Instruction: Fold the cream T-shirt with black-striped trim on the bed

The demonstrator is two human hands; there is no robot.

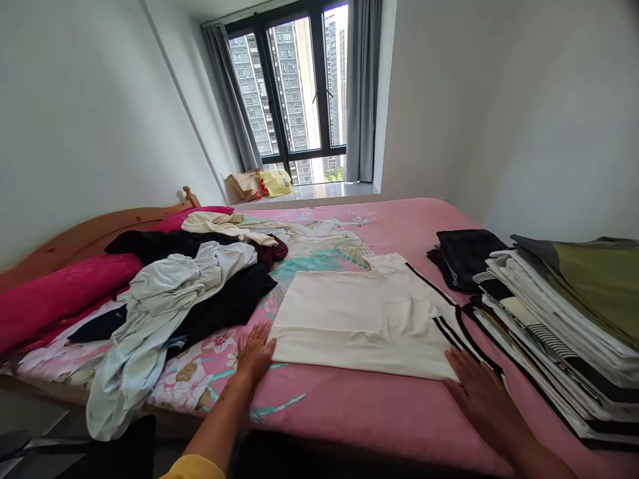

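A cream garment with black stripes (364, 316) lies folded flat on the pink bedspread (379, 412). My left hand (254, 352) rests flat at the garment's near left corner, fingers stretched out on the bedspread. My right hand (479, 392) lies flat at the near right corner, fingers extended against the striped edge. Neither hand holds anything.
A loose heap of unfolded clothes (184, 293), pale grey, black and cream, lies to the left beside pink pillows (60, 293). A tall stack of folded clothes (564, 313) sits at the right, with a dark folded item (464, 256) behind. Window (294, 93) and bags (259, 183) beyond.
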